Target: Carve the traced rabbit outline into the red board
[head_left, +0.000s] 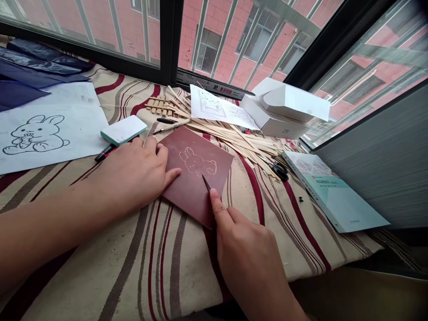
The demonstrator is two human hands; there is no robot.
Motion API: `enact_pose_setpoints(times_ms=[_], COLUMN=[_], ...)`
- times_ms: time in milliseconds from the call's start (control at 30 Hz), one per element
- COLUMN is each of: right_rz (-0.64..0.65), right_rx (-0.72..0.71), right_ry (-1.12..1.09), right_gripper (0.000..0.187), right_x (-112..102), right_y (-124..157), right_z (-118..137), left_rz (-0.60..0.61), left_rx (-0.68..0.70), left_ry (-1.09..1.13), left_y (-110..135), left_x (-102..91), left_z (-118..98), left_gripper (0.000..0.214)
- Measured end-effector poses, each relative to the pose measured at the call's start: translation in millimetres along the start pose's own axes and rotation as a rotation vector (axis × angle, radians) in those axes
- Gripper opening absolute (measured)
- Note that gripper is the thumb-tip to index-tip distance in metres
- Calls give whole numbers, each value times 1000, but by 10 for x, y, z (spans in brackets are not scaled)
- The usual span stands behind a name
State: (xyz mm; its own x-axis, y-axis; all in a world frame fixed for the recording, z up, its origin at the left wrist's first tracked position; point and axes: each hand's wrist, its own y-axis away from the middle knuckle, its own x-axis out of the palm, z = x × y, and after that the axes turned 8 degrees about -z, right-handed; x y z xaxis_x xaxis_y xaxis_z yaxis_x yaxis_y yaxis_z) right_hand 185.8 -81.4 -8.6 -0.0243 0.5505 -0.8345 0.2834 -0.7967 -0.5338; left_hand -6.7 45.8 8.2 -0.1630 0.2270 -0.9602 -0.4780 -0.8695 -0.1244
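Note:
A square brown board (210, 200) lies tilted on the striped cloth, with a pale scratched outline of a rabbit (197, 163) on it. My left hand (135, 165) is at the board's left edge, its thumb pressed on the surface and its other fingers curled along the side. In my right hand (245, 245) is a slim, dark, pointed carving tool (206, 182), its tip touching the board just below the rabbit. Most of the tool's shaft is hidden in the fist. To the left, a paper sheet (80, 102) bears a black line drawing of a rabbit holding something.
Behind the board lie thin wooden strips (234, 140), a pencil-like stick (172, 126) and black-handled scissors (279, 170). A white-and-green block (123, 129) rests on a black pen (104, 153). Rightward are a white box (281, 120) and a pale green book (337, 196).

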Motion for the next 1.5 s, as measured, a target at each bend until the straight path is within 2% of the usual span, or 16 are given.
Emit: enact_pose_setpoints(times_ms=[133,400,633,1000,1300,1500], right_rz=[39,87,84,70,153,232], right_rx=[9,-34,-72,-86,-79,-142], right_ry=[-1,3,-8,-86,-141,-168], right_gripper=[58,54,58,55,55,60], right_x=[-4,8,7,28,38,73], right_y=[-18,-80,-75,-74,-63,-163], right_z=[-32,-183,-257,-348,-480,-732], left_rz=[-9,-12,-108,-52,-41,-59], left_rx=[-10,-3,12,-3,14,24], left_ry=[24,-67,-4,-15,-40,-45], left_y=[15,24,23,8,14,14], left_x=[-6,-26,9,-1,-5,23], left_z=[-17,-34,-11,-23,-24,-14], left_gripper=[62,62,64,63,62,63])
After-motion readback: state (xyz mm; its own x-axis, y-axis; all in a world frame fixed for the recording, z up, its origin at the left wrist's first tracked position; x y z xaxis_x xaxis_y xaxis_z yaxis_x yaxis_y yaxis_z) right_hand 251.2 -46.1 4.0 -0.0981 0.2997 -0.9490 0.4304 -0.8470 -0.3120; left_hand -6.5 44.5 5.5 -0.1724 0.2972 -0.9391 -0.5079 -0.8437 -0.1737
